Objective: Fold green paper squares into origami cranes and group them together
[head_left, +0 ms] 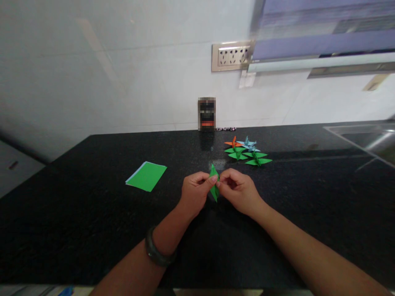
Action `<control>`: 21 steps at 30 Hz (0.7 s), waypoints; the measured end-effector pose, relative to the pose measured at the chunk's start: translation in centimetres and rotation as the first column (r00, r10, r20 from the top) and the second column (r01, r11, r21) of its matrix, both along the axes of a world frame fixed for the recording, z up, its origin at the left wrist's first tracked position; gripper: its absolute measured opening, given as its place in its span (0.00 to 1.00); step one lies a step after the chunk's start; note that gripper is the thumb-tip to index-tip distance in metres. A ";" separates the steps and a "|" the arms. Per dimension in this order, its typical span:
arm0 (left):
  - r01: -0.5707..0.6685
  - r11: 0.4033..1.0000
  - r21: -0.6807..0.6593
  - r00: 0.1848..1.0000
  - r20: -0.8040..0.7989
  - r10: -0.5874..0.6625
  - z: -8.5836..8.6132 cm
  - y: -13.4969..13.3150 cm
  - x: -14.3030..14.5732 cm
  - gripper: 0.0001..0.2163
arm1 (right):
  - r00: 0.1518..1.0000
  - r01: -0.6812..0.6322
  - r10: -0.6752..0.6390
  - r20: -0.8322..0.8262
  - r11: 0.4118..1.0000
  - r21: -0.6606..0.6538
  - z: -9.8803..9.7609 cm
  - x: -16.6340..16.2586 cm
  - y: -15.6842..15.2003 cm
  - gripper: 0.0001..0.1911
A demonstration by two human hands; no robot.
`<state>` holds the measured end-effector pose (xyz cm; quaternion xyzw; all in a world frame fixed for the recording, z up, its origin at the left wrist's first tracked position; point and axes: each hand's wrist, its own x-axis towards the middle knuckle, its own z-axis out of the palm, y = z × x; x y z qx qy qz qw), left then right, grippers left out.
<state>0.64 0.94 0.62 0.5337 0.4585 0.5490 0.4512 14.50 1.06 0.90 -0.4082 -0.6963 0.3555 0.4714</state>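
Observation:
A folded green origami crane [214, 190] is held upright between my two hands, its long points up and down. My left hand [196, 190] pinches its left side, thumb across the green paper. On the other side my right hand [238, 187] closes thumb and fingertips on the crane's right edge; the part inside that pinch is hidden. Just beyond my right hand sits a group of finished paper cranes [258, 161], several green, with an orange crane [233, 142] and light blue ones [247, 143] behind.
A stack of square paper [147, 176], green on top, lies left on the black countertop [92, 222]. A pixelated dark box [206, 114] stands against the wall beside a beaded strip [226, 129]. A sink [370, 142] is at the right, sockets [233, 56] above.

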 end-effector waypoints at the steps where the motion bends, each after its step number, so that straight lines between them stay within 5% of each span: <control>1: 0.000 1.000 -0.002 1.000 -0.004 0.000 0.0 0.0 0.0 0.10 | 1.000 0.003 -0.004 -0.030 1.000 -0.029 0.0 -0.1 0.0 0.05; 8: -0.024 1.000 -0.007 1.000 0.015 0.025 -0.2 0.1 -0.2 0.11 | 0.964 -0.047 -0.032 -0.264 0.957 -0.287 -0.5 -0.6 0.4 0.13; 21: -0.042 0.996 0.078 0.990 -0.130 0.052 0.3 -0.1 -0.2 0.15 | 0.991 0.055 -0.080 -0.112 0.976 -0.212 0.1 -0.5 -0.1 0.08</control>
